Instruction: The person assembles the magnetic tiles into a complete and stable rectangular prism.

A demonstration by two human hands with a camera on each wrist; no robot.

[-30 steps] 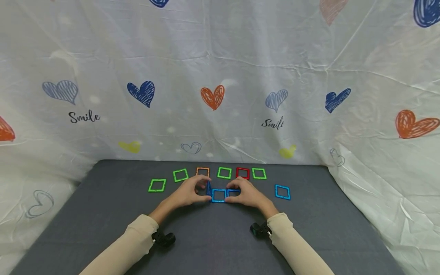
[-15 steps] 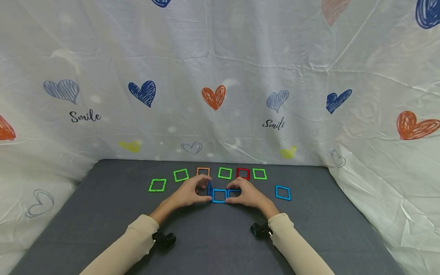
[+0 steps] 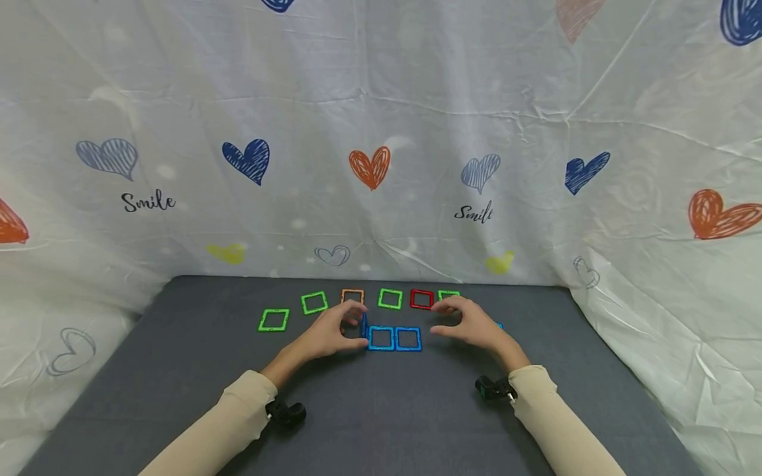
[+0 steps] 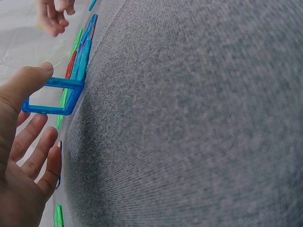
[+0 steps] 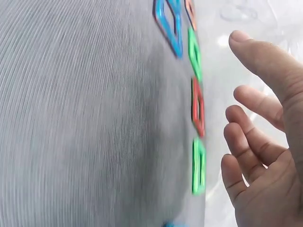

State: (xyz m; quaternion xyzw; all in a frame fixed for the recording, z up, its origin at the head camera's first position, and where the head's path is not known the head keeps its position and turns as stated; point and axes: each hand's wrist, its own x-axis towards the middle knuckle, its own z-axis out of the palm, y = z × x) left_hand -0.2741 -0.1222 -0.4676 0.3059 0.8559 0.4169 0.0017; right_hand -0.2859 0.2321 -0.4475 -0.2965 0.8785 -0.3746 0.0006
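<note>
My left hand [image 3: 327, 330] pinches a blue magnetic tile [image 4: 47, 109], an open square frame standing upright, between thumb and fingers. Its lower edge meets the left side of a flat blue tile [image 3: 381, 349] on the table. A second flat blue tile [image 3: 408, 350] lies edge to edge with the first on its right. Just right of this row, my right hand [image 3: 470, 322] hovers over the cloth with thumb and fingers spread and nothing in them. Behind that hand, a corner of another blue tile [image 3: 501, 325] shows; the rest is hidden.
Along the table's back lie an orange tile [image 3: 352, 291], a red tile [image 3: 413, 299] and several green tiles, among them one at the far left [image 3: 272, 330]. Dark grey cloth [image 3: 381, 416] covers the table. A white curtain [image 3: 297, 99] with printed hearts hangs behind.
My right hand has let go of the right flat blue tile and moved to the right, uncovering it. My left hand stays where it was on the upright tile.
</note>
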